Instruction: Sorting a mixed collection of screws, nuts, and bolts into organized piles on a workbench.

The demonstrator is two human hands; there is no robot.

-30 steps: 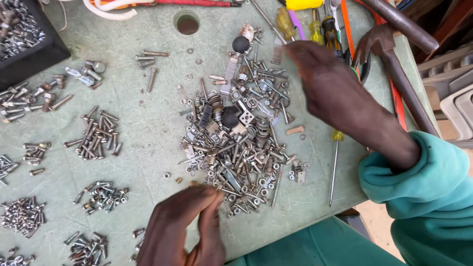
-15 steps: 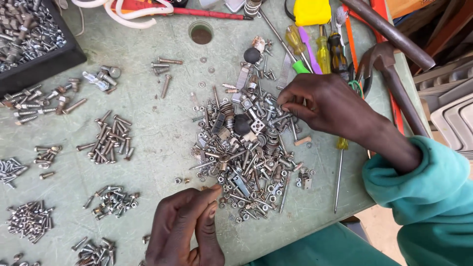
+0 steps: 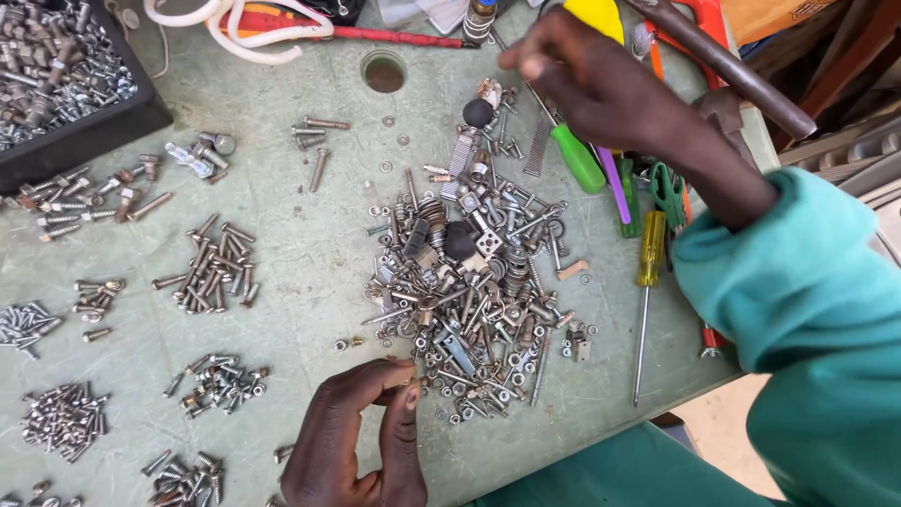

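A big mixed pile of screws, nuts, washers and springs (image 3: 469,291) lies in the middle of the green table (image 3: 310,272). My left hand (image 3: 361,441) rests at the pile's near edge, thumb and forefinger pinched together; nothing shows between them. My right hand (image 3: 601,89) is raised over the far side of the pile, above a green-handled screwdriver (image 3: 577,158). Its fingers are curled, and whether they hold a small part is hidden.
Sorted heaps of bolts (image 3: 211,268) and screws (image 3: 66,418) lie to the left, with a black tray of hardware (image 3: 66,75) at the far left. Screwdrivers, among them a yellow-handled one (image 3: 648,253), and pliers (image 3: 723,66) crowd the right edge. A round hole (image 3: 383,70) is in the tabletop.
My right hand has lifted off the pile and moved away toward the far edge. My left hand has stayed pinched at the near edge.
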